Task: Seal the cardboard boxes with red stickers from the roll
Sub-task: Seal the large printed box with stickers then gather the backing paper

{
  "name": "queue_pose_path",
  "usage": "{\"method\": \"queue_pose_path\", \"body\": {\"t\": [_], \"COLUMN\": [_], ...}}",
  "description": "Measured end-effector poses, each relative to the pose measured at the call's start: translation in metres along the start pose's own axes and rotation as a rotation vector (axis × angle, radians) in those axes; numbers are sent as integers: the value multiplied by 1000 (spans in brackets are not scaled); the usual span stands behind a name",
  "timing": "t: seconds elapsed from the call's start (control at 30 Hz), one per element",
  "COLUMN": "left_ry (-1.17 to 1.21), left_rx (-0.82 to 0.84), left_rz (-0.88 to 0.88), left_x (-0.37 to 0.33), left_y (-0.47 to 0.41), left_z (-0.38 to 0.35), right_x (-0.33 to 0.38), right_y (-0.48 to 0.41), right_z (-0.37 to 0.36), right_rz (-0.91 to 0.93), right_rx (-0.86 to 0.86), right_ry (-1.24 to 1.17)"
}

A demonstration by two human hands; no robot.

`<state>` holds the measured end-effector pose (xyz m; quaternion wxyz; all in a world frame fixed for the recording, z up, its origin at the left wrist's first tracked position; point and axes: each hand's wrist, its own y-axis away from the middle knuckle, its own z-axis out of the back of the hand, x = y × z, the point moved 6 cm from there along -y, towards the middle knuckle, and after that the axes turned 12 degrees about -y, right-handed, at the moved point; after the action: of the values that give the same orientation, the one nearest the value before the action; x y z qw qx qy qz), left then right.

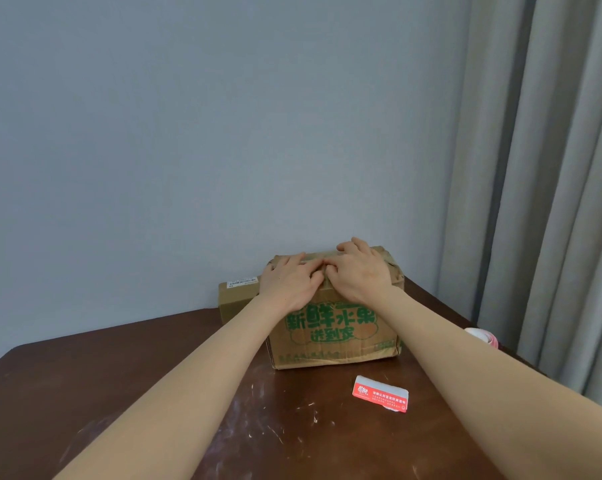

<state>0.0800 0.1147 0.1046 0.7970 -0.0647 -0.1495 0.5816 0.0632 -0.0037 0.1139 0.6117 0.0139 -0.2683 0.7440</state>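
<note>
Nearest the front of the dark brown, white-scuffed wooden bench (50, 393) lies a loose red-and-white rectangular paper sticker (381, 393), flat and untouched, just in front of the brown cardboard box with green printed lettering (330, 336). Both bare forearms reach past it to the top of that box. The left hand (289, 282) lies palm down, its fingers laid fairly flat across the closed flaps, pressing. The right hand (360, 271) sits beside it, the two touching near the middle seam. Its fingers are bent so the tips come down at the seam, and I cannot tell whether they pinch anything or merely press. No red shows around the hands, so I judge this box to be held shut, not yet sealed. Behind it to the left, close against it, stands a smaller plain cardboard box with a white barcode label (238, 299), also without a visible sticker. Off to the right, near the bench's far edge, sits the white-and-pink sticker roll (483, 336), just beyond the right forearm. Further back are a grey-blue wall (223, 133) and pale grey curtains (542, 168). The next move, as I see it, calls for one hand to keep the flaps down while the other fetches the loose sticker and lays it squarely across the seam, smoothing it onto both flaps.
</note>
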Motion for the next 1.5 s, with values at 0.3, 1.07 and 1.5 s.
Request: {"method": "queue_pose_path", "body": {"t": [0.3, 1.07, 1.5], "left_ry": [44, -4, 6], "left_rx": [-41, 30, 48], "left_rz": [22, 14, 36], "left_x": [4, -3, 7], "left_y": [3, -3, -8], "left_z": [0, 2, -3], "right_x": [-7, -19, -29], "right_y": [0, -4, -5], "right_z": [4, 1, 4], "right_rz": [-41, -63, -115], "right_rx": [0, 72, 17], "right_ry": [74, 54, 80]}}
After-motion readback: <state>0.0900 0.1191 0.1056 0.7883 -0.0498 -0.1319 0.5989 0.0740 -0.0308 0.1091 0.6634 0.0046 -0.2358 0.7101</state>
